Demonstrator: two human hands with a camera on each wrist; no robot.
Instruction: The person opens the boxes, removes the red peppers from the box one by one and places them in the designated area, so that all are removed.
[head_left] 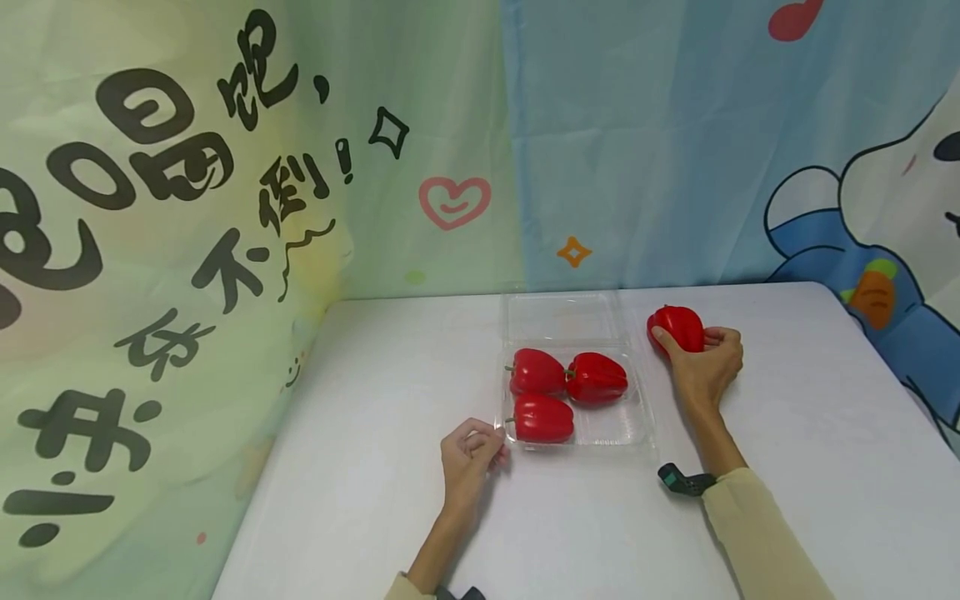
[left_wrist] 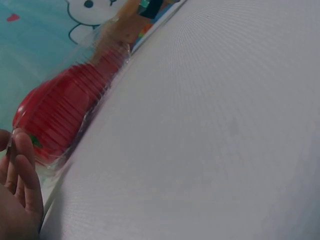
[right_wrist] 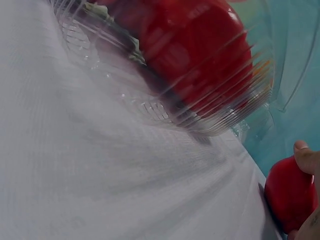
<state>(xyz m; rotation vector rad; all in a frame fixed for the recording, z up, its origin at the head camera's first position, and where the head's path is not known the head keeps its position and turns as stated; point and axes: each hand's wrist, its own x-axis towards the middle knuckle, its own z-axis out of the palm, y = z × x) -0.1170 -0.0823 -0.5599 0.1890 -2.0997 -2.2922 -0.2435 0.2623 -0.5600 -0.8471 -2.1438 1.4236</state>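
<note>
A clear plastic clamshell container lies with its lid folded back, away from the person. Three red bell peppers sit inside: one at back left, one at front left and one on the right. My left hand pinches the container's front left corner; the left wrist view shows thumb and finger meeting on its rim. To the right of the container, my right hand grips a fourth red bell pepper, thumb on the near side, at the table's far part.
A white table carries everything. Behind it hangs a printed cloth backdrop, meeting the table's far edge just past the lid. A dark wrist device is strapped on the right arm.
</note>
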